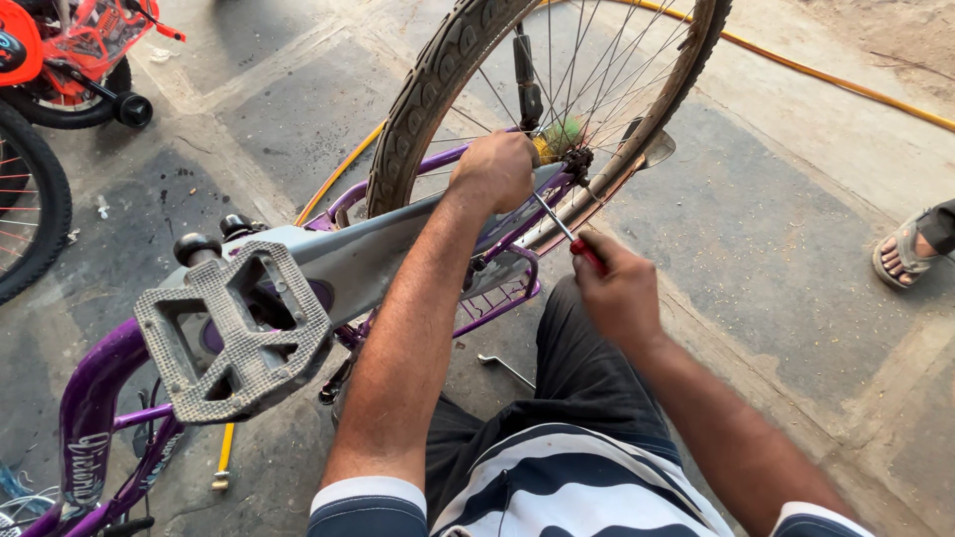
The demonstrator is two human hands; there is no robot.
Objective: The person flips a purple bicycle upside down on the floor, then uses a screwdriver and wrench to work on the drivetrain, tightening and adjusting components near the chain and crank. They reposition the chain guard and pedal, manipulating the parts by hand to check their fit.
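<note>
A purple bicycle lies upside down in front of me, its rear wheel raised and a grey pedal close to the camera. My left hand grips the silver chain guard near the wheel hub. My right hand holds a red-handled screwdriver, whose metal shaft points up toward the hub area. A green and yellow brush-like piece sits at the axle.
A wrench lies on the concrete floor under the frame. A yellow hose runs across the ground at the upper right. Another person's sandalled foot is at the right edge. A red child's bike and a black tyre stand at the left.
</note>
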